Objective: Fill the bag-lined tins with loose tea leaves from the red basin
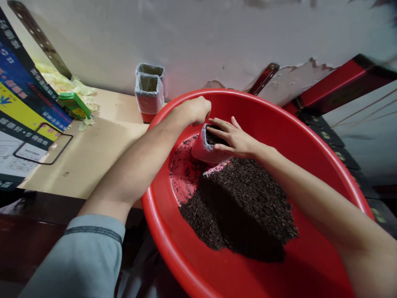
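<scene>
A big red basin (pixel 279 120) holds a heap of dark loose granules (pixel 245 207). Inside it, a small red cup lined with a clear bag (pixel 203 149) lies tilted, its mouth full of the dark material. My left hand (pixel 195 109) is closed on the cup's far rim. My right hand (pixel 232 136) lies with its fingers stretched flat over the cup's mouth, pressing on the filling.
Two more bag-lined red cups (pixel 149 93) stand on the tan tabletop (pixel 93 153) by the wall. A green box (pixel 73 104) and pale shreds lie at the left, beside a printed poster (pixel 21 111). A red beam (pixel 341 82) runs at the right.
</scene>
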### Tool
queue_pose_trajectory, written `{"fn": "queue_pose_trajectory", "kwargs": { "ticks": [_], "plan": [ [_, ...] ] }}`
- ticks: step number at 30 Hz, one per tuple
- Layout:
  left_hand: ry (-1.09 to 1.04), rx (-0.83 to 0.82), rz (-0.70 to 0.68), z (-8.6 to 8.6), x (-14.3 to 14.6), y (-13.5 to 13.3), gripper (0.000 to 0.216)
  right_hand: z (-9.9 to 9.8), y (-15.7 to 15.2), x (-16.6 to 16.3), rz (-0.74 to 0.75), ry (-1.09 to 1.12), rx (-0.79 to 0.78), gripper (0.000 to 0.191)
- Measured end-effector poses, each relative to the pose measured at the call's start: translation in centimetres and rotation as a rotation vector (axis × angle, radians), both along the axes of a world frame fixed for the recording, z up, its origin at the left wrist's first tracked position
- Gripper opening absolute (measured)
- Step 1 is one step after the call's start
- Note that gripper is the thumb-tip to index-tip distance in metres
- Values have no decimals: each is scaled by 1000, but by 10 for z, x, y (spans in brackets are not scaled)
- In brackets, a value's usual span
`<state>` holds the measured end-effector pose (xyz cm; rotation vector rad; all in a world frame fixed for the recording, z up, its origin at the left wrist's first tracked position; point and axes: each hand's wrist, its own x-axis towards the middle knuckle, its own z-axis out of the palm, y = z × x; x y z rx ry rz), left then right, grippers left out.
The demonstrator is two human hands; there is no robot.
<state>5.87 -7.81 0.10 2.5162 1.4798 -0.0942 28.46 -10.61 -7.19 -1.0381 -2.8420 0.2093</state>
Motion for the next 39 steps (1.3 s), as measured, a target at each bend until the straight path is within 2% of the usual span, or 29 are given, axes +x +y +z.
{"fn": "queue_pose_trajectory", "kwargs": {
  "ticks": [4, 9, 12, 15, 17, 20, 24, 28, 32, 35, 37, 39],
  "plan": [
    [-15, 52, -59, 0, 1, 0, 58, -6, -13, 17, -68, -115, -22, 88],
    [-13, -18, -186, 7, 8, -12, 68, -8, -32, 28, -210, -120, -71, 115],
    [21, -91, -260, 3, 20, -22, 95, -7, -48, 44, -277, -38, -94, 128],
    [66, -81, -273, -13, 40, -35, 118, -15, -67, 70, -415, 5, -103, 132],
    [94, -53, -264, -27, 53, -44, 114, -29, -77, 89, -524, -29, -120, 128],
    [133, -5, -271, -44, 65, -53, 97, -58, -81, 109, -669, -174, -208, 118],
    [156, -9, -271, -52, 70, -52, 91, -87, -76, 114, -749, -293, -376, 108],
    [140, -123, -306, -45, 64, -37, 102, -101, -76, 103, -670, -323, -348, 95],
    [-78, -246, -300, -25, 43, -21, 88, -109, -79, 99, -547, -340, -236, 80],
    [-268, -156, -255, -11, 30, -13, 73, -106, -80, 98, -505, -295, -195, 66],
    [-325, -63, -222, -7, 26, -10, 66, -99, -86, 89, -475, -253, -79, 57],
    [-348, 10, -186, -6, 25, -6, 62, -92, -97, 71, -375, -183, 21, 50]
  ]
}}
